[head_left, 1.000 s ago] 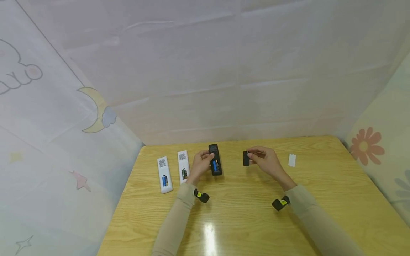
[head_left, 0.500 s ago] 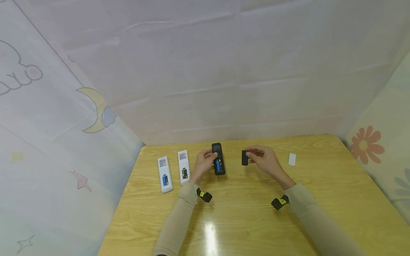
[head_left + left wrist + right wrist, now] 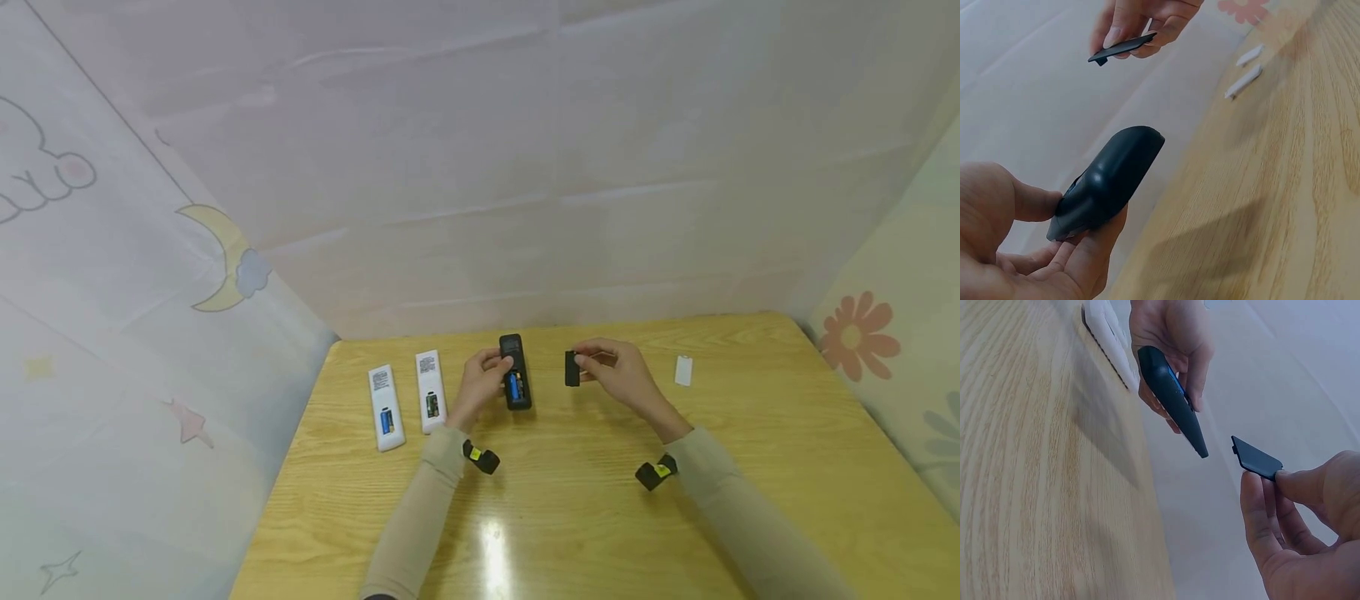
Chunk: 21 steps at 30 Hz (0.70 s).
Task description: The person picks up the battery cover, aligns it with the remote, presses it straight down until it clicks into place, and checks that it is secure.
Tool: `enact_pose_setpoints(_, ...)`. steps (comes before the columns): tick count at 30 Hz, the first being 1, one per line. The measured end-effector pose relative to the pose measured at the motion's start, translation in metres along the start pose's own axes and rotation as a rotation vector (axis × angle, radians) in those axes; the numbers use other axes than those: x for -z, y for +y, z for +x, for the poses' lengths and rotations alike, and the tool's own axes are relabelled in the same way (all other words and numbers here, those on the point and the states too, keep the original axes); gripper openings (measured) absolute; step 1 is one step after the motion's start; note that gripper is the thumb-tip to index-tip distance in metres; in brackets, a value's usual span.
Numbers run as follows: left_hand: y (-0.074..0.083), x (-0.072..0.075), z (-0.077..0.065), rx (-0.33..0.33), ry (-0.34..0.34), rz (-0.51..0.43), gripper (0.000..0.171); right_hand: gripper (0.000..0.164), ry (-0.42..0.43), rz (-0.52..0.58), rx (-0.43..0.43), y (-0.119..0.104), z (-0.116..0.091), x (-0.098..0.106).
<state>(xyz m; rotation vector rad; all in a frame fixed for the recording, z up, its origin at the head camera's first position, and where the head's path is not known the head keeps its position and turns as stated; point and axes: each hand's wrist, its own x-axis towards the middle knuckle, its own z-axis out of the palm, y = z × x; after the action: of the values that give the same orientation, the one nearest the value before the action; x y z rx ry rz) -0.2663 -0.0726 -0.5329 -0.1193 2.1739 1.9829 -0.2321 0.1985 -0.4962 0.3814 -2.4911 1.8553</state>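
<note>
My left hand grips a black remote control by its left side, thumb on its back. The remote is held above the table, back side up in the head view, with its battery compartment uncovered and blue batteries inside. To its right, my right hand pinches a black battery cover between thumb and fingers. A small tab shows on the cover's edge in the right wrist view. A gap separates cover and remote in all views.
Two white remotes lie left of my left hand, backs up, batteries exposed. At the right of the wooden table lies a white battery cover; two white pieces show in the left wrist view. A cloth backdrop stands behind.
My left hand has moved right with the black remote, nearer the black cover. My right hand, still pinching the cover, has shifted slightly left.
</note>
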Motion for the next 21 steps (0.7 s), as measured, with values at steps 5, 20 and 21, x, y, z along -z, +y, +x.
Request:
enact_pose_setpoints(5,0.003,-0.003,0.001,0.007,-0.006,-0.022,0.052,0.029,-0.011,0.005,0.014,0.0,0.001,-0.001)
enact_pose_setpoints(20,0.003,-0.007,-0.002,0.008,-0.023,-0.053,0.053,0.029,-0.008,0.019,-0.004,-0.001,-0.001,-0.01)
enact_pose_setpoints(21,0.004,-0.008,-0.002,0.01,-0.026,-0.055,0.053,0.029,-0.005,0.018,-0.007,-0.001,-0.001,-0.01)
